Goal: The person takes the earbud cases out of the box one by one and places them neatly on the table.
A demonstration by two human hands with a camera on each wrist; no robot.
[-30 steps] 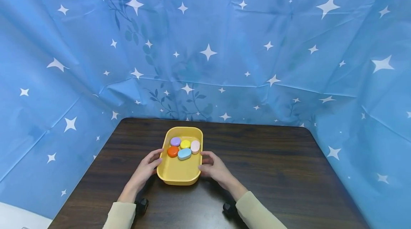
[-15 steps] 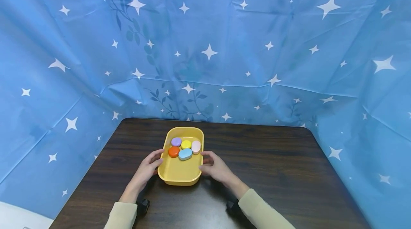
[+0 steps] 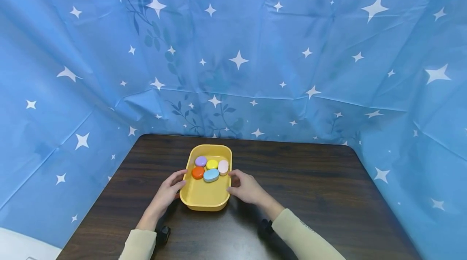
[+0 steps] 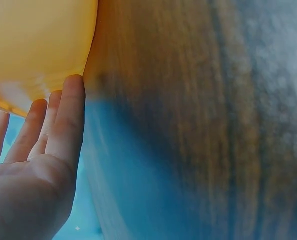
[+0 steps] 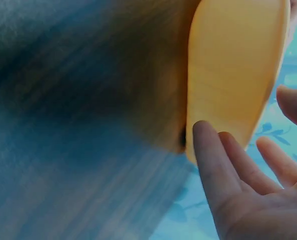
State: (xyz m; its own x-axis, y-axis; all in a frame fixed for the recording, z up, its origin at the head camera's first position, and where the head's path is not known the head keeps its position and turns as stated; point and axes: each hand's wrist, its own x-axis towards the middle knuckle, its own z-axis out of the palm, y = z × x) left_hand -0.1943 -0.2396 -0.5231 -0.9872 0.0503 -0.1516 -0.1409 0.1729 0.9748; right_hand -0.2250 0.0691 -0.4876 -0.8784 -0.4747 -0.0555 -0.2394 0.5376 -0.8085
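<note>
A yellow rectangular tray [image 3: 205, 195] with rounded corners sits on the table, several colored pieces gathered in its far half. They are smooth, round or oval: purple [image 3: 201, 161], yellow [image 3: 212, 164], pale pink [image 3: 223, 167], orange-red [image 3: 198, 172] and light blue [image 3: 211, 175]. My left hand [image 3: 165, 193] is at the tray's left side, its extended fingertips against the outer wall in the left wrist view. On the opposite side is my right hand [image 3: 249, 188]; in the right wrist view its straight fingers [image 5: 213, 155] lie at the wall, while the thumb stands away from it.
Dark wood-grain table [image 3: 310, 199] extends well to the right of the tray. Behind and beside it hangs a blue cloth [image 3: 255, 69] with white stars. A black device [image 3: 163, 235] is worn at the left wrist.
The right forearm and wrist have swung slightly rightward, and the right fingers sit a bit looser at the tray. Otherwise the whole head view shifts slightly; the pieces keep their arrangement.
</note>
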